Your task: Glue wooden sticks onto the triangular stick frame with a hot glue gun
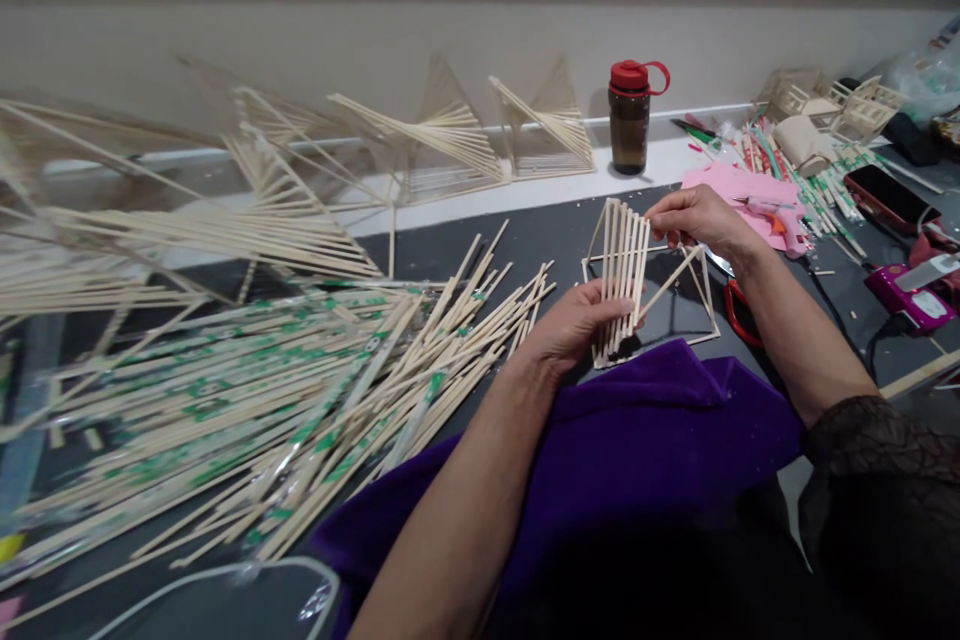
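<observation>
My left hand (581,325) is closed around the lower part of a fan-like row of pale wooden chopsticks (622,255), which belongs to a small open chopstick frame (694,335) on the dark table. At the upper right end of that row, my right hand (701,217) pinches the tip of a chopstick; its other fingers are curled, and the grip is partly hidden. The frame's bars run right from the row, beneath my right hand, to a triangular end. Purple cloth (660,420) lies in front of the frame.
Loose and wrapped chopsticks (360,370) cover the left. Twisted chopstick structures (450,145) line the wall beside a red-lidded bottle (628,125). At right are a pink glue gun (780,220), red-handled scissors (741,315), a phone (892,198) and a magenta device with cables (911,298).
</observation>
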Motion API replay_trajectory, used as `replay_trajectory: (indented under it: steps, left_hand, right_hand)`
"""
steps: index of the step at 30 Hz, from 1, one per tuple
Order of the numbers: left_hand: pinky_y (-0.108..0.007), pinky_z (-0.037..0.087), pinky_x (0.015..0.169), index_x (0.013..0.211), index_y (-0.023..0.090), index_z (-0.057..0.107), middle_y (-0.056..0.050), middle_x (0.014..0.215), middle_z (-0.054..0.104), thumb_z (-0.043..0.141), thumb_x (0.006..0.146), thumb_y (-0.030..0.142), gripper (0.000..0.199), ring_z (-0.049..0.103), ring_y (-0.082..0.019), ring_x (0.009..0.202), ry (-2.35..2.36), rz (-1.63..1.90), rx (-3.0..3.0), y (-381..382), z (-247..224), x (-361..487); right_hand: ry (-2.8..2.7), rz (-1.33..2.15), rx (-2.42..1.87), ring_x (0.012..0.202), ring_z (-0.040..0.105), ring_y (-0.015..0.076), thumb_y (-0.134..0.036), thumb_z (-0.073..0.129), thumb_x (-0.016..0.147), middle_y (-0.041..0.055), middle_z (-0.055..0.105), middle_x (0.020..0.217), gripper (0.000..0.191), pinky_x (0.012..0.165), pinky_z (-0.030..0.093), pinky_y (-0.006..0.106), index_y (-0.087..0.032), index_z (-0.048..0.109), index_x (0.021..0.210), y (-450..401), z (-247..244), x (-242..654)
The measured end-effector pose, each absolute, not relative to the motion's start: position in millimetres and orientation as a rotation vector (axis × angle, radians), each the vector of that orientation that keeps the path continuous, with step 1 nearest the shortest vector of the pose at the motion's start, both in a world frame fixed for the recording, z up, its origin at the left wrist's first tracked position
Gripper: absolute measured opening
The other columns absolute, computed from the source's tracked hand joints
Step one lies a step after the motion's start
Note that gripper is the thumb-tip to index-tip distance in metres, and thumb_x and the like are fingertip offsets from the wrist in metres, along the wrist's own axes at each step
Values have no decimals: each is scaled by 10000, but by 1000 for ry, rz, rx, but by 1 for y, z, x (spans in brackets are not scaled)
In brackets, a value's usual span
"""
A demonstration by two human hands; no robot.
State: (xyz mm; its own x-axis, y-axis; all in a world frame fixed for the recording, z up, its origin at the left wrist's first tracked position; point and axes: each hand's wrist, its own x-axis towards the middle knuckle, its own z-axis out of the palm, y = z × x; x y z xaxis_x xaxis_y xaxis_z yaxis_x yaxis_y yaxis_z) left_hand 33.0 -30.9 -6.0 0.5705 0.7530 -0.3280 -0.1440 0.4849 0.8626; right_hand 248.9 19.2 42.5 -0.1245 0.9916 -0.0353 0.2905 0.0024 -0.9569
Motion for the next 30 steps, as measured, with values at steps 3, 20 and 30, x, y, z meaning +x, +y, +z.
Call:
replay_trajectory:
  steps: [3, 20, 30]
  left_hand:
    - [-229, 454, 546, 928, 143, 675, -14, 674, 686, 832, 585, 279, 401, 621, -120, 569, 789, 615, 905, -32, -6, 33]
    - [-253, 465, 599, 899, 149, 692, -4, 688, 685, 844, 530, 225, 406, 623, -122, 584, 779, 628, 918, -32, -7, 36]
    - [-248, 472, 592, 879, 144, 681, -1, 680, 683, 850, 531, 227, 396, 622, -117, 576, 770, 630, 913, -31, -7, 37]
  right_hand:
    - [-1522, 1155, -1379, 480, 515, 66, -198, 667, 679, 1, 650, 586, 107, 438, 285, 211, -140, 740, 732, 19, 42, 249]
    - [-1520, 1186, -1362, 480, 497, 63, -199, 685, 699, 8, 650, 618, 99, 448, 293, 223, -135, 728, 761, 21, 41, 248]
    - [-1500, 1193, -1344, 471, 493, 59, -157, 676, 724, 4, 641, 590, 64, 462, 349, 212, -125, 723, 754, 21, 41, 245]
